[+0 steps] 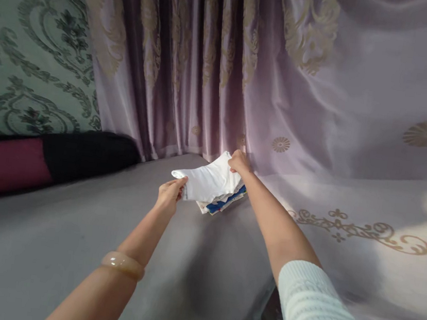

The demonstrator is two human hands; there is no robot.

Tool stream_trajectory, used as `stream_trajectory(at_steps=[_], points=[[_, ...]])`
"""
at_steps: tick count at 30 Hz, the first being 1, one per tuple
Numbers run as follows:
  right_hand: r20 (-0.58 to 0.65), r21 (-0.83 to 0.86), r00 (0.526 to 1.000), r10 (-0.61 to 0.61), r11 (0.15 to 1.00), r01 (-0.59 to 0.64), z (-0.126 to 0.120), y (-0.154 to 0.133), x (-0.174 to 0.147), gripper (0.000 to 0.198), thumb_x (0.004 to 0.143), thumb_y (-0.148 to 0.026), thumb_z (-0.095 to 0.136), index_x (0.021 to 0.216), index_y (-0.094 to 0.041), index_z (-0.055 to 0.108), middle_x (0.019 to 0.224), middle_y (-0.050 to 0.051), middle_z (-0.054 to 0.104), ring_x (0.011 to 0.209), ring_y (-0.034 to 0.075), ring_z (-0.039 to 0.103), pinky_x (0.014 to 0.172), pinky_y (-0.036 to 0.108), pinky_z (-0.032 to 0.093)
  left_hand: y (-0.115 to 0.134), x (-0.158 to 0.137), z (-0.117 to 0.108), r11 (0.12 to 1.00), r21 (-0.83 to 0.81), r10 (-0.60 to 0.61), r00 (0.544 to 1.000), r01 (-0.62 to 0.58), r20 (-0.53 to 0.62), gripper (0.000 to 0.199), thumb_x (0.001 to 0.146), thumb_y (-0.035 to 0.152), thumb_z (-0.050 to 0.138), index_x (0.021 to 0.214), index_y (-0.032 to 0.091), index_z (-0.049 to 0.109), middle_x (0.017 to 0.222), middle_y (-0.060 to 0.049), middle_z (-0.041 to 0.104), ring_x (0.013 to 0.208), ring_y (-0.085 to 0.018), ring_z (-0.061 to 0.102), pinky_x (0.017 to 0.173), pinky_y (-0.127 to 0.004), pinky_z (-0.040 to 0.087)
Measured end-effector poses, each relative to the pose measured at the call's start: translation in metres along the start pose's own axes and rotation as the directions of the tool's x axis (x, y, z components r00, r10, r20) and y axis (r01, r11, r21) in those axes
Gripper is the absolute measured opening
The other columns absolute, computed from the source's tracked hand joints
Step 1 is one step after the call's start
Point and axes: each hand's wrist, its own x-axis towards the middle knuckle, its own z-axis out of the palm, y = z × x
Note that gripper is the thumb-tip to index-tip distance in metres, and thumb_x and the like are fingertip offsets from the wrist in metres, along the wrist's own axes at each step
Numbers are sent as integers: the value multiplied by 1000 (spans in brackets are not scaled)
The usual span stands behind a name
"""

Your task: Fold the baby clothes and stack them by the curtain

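Observation:
A folded piece of white cloth [211, 178] is stretched between my two hands, its exact kind of garment not clear. My left hand [170, 192] pinches its near left corner. At the far right edge, my right hand [239, 163] grips the cloth with curled fingers. Right under the cloth's right part lies a small stack of folded fabrics [224, 203], with blue and pale layers showing. Whether the white cloth rests on that stack or hangs just above it, I cannot tell.
The stack lies on a grey bed-like surface [109, 251]. A black and maroon long cushion [49, 166] runs along the patterned wall [48, 46] at left. Mauve curtains [194, 64] hang behind. The surface's edge drops off at lower right, beside light patterned fabric [360, 230].

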Motion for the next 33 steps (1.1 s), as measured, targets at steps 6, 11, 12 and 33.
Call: stream_trajectory(at_steps=[6,11,12,33], points=[[-78,-76,997,-19,997,13,-2,8,17,27,86,-13,58,112,-9,65,92,18,70,98,24,68,90,31,48,-18,12,22,1000,-24,-15,999,16,49,56,30,49,87,62,14,59,54,5,48,44,-3,37,43,-20,26],[-95,-118,995,-21,993,9,1,16,25,31,87,-12,55,117,-9,63,99,19,68,107,26,64,92,31,47,-36,21,26,997,-44,-65,995,68,76,59,27,50,88,63,14,58,55,5,49,46,-4,39,42,-19,26],[-94,-126,995,-20,992,8,3,17,26,31,88,-12,54,118,-10,63,100,19,68,108,25,64,92,31,47,-41,22,25,996,-43,-74,994,77,79,58,28,50,88,63,14,58,55,5,49,46,-3,39,42,-19,26],[-22,-231,998,-52,972,45,73,45,21,35,94,-18,42,122,-13,61,131,18,56,120,24,56,97,32,41,-64,11,-37,975,212,-98,989,72,114,44,48,42,82,75,14,62,70,-5,67,45,-6,44,43,-20,33]])
